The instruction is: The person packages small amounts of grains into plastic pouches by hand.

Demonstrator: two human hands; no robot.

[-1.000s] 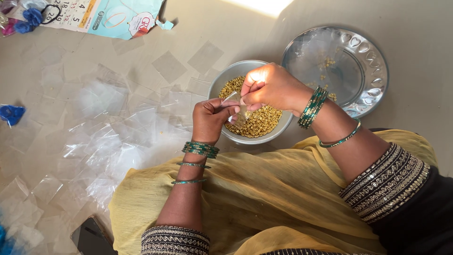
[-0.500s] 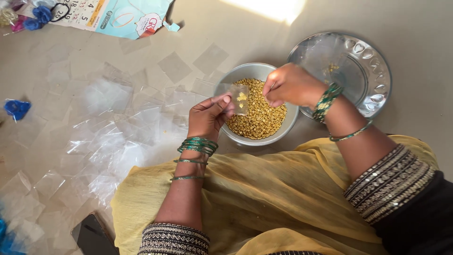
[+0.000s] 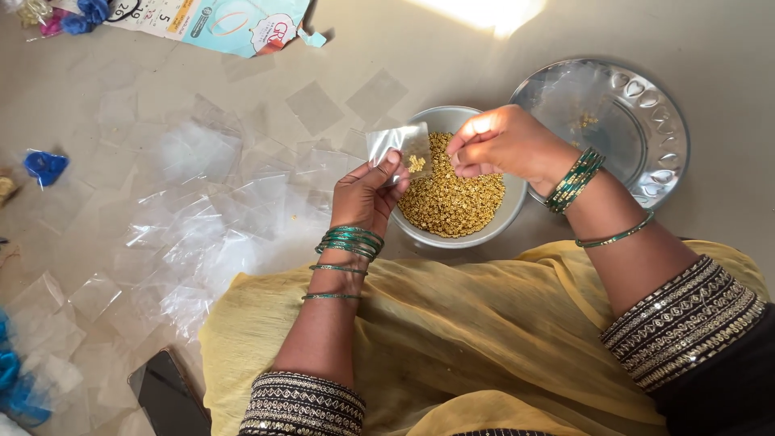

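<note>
The left hand [image 3: 367, 194] pinches a small clear plastic pouch [image 3: 400, 149] by its lower edge, thumb and fingers closed on the film, holding it upright over the near-left rim of the grey bowl [image 3: 492, 230]. A few gold beads [image 3: 416, 163] sit inside the pouch. The right hand [image 3: 504, 145] hovers above the bowl, just right of the pouch, fingertips drawn together; whether they hold beads cannot be told. The bowl is filled with gold beads [image 3: 452, 202]. Right of the bowl lies a silver plate [image 3: 654, 137]; left of it, loose empty pouches [image 3: 210, 218] cover the floor.

Assessment: the pouch is very light, limp and slick. It is best held by an edge or corner, mouth kept uppermost, as the beads would likely roll and scatter.
</note>
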